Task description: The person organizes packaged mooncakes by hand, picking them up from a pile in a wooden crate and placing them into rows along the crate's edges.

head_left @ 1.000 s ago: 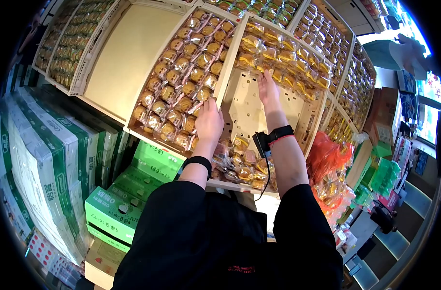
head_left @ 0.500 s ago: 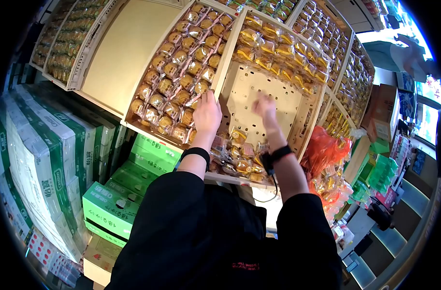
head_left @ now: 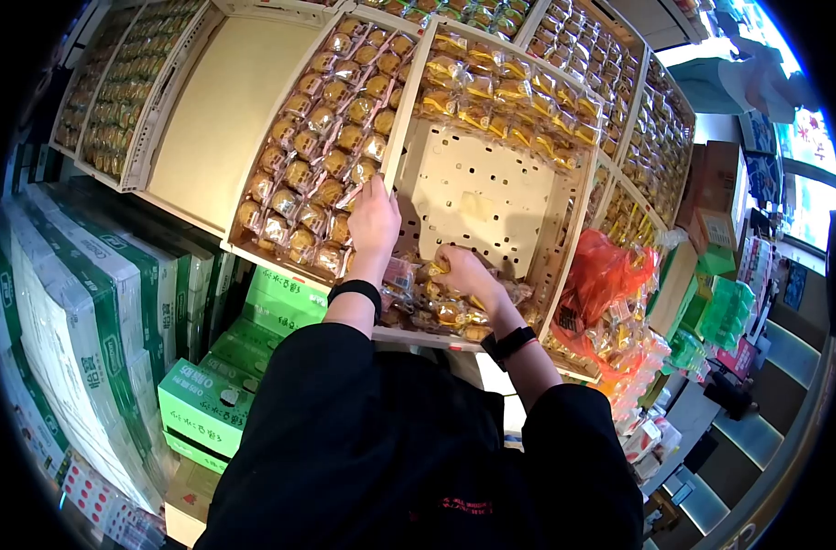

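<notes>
My left hand (head_left: 375, 220) is closed at the right side of a crate of wrapped round pastries (head_left: 319, 170), close to the wooden divider (head_left: 405, 119). Its fingertips are down among the packages, so what they grip is hidden. My right hand (head_left: 464, 273) reaches over the near end of the neighbouring crate (head_left: 491, 202), whose perforated floor shows in the middle. Its fingers are curled on a clear-wrapped pastry with a yellow band (head_left: 433, 269). Loose wrapped pastries (head_left: 450, 313) lie around that hand, and rows of yellow-banded pastries (head_left: 496, 87) fill the far end.
Green cartons (head_left: 202, 403) stand below left, beside tall stacked white-and-green boxes (head_left: 115, 321). A red plastic bag (head_left: 601, 275) sits against the crate's right side. More filled crates (head_left: 583, 64) extend behind. At the upper right is another person (head_left: 734, 87).
My right hand has come down from above the bare crate floor to the loose pastries at the near end. My left hand stays by the divider. The whole view has shifted slightly.
</notes>
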`<state>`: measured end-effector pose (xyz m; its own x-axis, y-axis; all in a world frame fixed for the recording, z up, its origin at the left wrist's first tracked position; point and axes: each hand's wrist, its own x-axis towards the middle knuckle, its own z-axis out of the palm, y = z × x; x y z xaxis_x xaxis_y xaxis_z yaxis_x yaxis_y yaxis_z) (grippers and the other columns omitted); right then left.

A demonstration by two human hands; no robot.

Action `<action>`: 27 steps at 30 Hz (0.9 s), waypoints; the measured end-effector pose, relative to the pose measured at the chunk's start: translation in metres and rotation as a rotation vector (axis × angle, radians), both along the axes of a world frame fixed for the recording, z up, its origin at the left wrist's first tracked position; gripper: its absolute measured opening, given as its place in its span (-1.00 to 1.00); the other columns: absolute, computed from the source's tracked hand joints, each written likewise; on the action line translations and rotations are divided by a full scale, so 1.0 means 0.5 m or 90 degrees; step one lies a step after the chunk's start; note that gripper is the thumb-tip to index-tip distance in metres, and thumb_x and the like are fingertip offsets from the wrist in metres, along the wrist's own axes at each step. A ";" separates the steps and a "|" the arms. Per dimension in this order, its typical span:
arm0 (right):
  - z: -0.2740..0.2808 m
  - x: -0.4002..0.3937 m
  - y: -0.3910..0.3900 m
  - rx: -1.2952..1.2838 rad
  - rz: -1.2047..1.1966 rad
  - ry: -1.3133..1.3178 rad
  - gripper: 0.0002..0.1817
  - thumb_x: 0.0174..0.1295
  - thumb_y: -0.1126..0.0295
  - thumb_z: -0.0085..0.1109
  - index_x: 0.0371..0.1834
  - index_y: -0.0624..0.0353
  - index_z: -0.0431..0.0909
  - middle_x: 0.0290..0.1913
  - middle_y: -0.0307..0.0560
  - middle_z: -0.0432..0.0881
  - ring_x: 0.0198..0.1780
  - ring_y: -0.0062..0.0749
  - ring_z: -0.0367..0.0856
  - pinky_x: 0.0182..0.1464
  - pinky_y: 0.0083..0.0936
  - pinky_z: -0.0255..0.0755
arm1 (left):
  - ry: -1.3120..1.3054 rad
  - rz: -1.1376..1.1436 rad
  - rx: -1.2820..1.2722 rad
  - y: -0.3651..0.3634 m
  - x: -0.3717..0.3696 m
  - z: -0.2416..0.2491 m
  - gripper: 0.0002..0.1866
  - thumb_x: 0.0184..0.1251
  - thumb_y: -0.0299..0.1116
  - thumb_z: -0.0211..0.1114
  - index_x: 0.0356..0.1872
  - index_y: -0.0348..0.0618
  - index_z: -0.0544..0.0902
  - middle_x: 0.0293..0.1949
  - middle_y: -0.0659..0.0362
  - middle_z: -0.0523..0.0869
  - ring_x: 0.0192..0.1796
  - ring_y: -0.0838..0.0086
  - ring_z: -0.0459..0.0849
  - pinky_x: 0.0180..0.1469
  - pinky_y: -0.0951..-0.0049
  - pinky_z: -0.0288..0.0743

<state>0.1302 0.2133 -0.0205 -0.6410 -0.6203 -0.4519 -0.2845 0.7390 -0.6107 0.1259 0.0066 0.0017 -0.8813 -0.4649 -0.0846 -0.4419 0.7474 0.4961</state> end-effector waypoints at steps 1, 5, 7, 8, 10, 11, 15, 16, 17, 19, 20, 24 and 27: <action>0.004 -0.013 0.003 0.030 -0.034 -0.073 -0.60 -0.09 0.30 0.40 -0.18 0.21 0.53 -0.28 0.07 0.57 -0.21 -0.11 0.58 -0.14 -0.31 0.47 | -0.019 -0.002 0.005 -0.001 -0.001 -0.001 -0.73 0.26 -0.32 0.19 -0.09 -0.17 0.42 -0.13 0.04 0.60 -0.05 0.14 0.60 -0.11 0.19 0.56; 0.046 -0.068 0.014 -0.163 -0.406 -0.250 -0.71 0.10 0.32 0.33 -0.19 0.27 0.57 -0.38 -0.17 0.64 -0.43 -0.49 0.56 -0.38 -0.56 0.44 | -0.027 0.001 0.005 0.000 -0.001 0.002 -0.75 0.26 -0.32 0.19 -0.11 -0.16 0.42 -0.16 0.02 0.61 -0.05 0.13 0.60 -0.11 0.17 0.57; 0.010 -0.117 0.039 -0.287 -0.669 -0.324 -0.77 0.18 0.37 0.27 -0.16 0.26 0.57 -0.31 -0.21 0.63 -0.37 -0.58 0.55 -0.32 -0.65 0.44 | -0.023 0.003 0.000 0.000 -0.001 0.000 -0.75 0.26 -0.32 0.19 -0.12 -0.16 0.42 -0.17 0.02 0.62 -0.05 0.13 0.60 -0.12 0.16 0.57; -0.005 -0.141 0.047 -0.449 -0.770 -0.357 -0.77 0.21 0.38 0.25 -0.13 0.25 0.55 -0.27 -0.22 0.62 -0.33 -0.58 0.54 -0.27 -0.66 0.44 | -0.028 0.001 0.002 0.000 0.000 -0.001 -0.75 0.26 -0.32 0.19 -0.12 -0.17 0.42 -0.18 0.01 0.62 -0.05 0.13 0.60 -0.12 0.16 0.56; -0.005 -0.197 0.048 -0.687 -0.864 -0.398 -0.76 0.25 0.40 0.22 -0.06 0.22 0.50 -0.19 -0.24 0.59 -0.24 -0.57 0.53 -0.17 -0.66 0.43 | -0.032 0.001 0.003 0.000 -0.002 0.000 -0.75 0.27 -0.32 0.19 -0.11 -0.17 0.41 -0.19 0.01 0.62 -0.05 0.13 0.60 -0.12 0.15 0.56; -0.006 -0.227 0.047 -0.759 -0.863 -0.412 -0.74 0.27 0.40 0.21 -0.02 0.21 0.47 -0.16 -0.25 0.58 -0.20 -0.57 0.53 -0.13 -0.65 0.44 | -0.032 0.001 0.003 0.000 -0.002 -0.001 -0.75 0.26 -0.32 0.19 -0.12 -0.17 0.41 -0.19 0.01 0.62 -0.05 0.12 0.60 -0.12 0.15 0.56; -0.028 -0.328 0.013 -0.818 -0.945 -0.379 -0.72 0.26 0.44 0.21 -0.01 0.25 0.43 -0.15 -0.19 0.56 -0.16 -0.48 0.53 -0.06 -0.56 0.48 | -0.045 0.001 0.009 -0.001 -0.002 0.001 -0.74 0.25 -0.32 0.20 -0.12 -0.19 0.41 -0.17 0.00 0.61 -0.06 0.11 0.60 -0.13 0.15 0.57; -0.031 -0.342 0.001 -0.799 -0.963 -0.375 -0.71 0.24 0.47 0.22 -0.01 0.27 0.43 -0.13 -0.16 0.56 -0.16 -0.46 0.53 -0.03 -0.51 0.49 | -0.044 0.000 0.006 -0.001 -0.002 0.001 -0.74 0.25 -0.32 0.20 -0.12 -0.19 0.41 -0.17 0.00 0.61 -0.06 0.11 0.60 -0.13 0.15 0.57; -0.033 -0.353 -0.010 -0.780 -0.982 -0.372 -0.70 0.22 0.49 0.24 -0.02 0.29 0.42 -0.12 -0.13 0.56 -0.15 -0.43 0.54 0.01 -0.47 0.50 | -0.042 0.002 0.011 0.000 -0.002 0.002 -0.73 0.25 -0.32 0.20 -0.11 -0.19 0.41 -0.16 0.00 0.61 -0.06 0.11 0.60 -0.13 0.15 0.56; -0.040 -0.372 -0.026 -0.754 -1.011 -0.378 -0.72 0.22 0.50 0.24 -0.04 0.29 0.44 -0.10 -0.11 0.53 -0.09 -0.39 0.54 0.05 -0.48 0.51 | -0.041 0.004 0.014 -0.001 -0.003 0.005 -0.72 0.25 -0.33 0.20 -0.10 -0.20 0.41 -0.15 0.00 0.60 -0.05 0.10 0.60 -0.13 0.15 0.56; -0.043 -0.380 -0.035 -0.723 -1.039 -0.383 -0.74 0.21 0.50 0.25 -0.07 0.29 0.45 -0.09 -0.08 0.51 -0.03 -0.35 0.54 0.09 -0.49 0.52 | -0.053 -0.002 0.023 -0.002 -0.004 0.007 -0.71 0.25 -0.33 0.20 -0.08 -0.20 0.41 -0.15 0.00 0.60 -0.05 0.10 0.60 -0.12 0.15 0.56; -0.051 -0.402 -0.048 -0.682 -1.079 -0.350 -0.69 0.17 0.52 0.28 -0.05 0.35 0.44 -0.05 -0.01 0.53 -0.07 -0.31 0.59 0.01 -0.47 0.60 | -0.057 -0.006 0.017 -0.002 -0.002 0.004 -0.71 0.24 -0.34 0.21 -0.08 -0.21 0.41 -0.16 0.00 0.60 -0.05 0.10 0.60 -0.11 0.16 0.56; -0.040 -0.399 -0.055 -0.726 -1.104 -0.356 -0.68 0.16 0.51 0.30 -0.08 0.38 0.45 -0.06 0.00 0.53 -0.05 -0.25 0.60 0.02 -0.48 0.62 | -0.043 -0.013 0.006 -0.002 -0.001 0.001 -0.71 0.24 -0.34 0.21 -0.09 -0.22 0.41 -0.16 0.00 0.60 -0.05 0.10 0.60 -0.11 0.16 0.56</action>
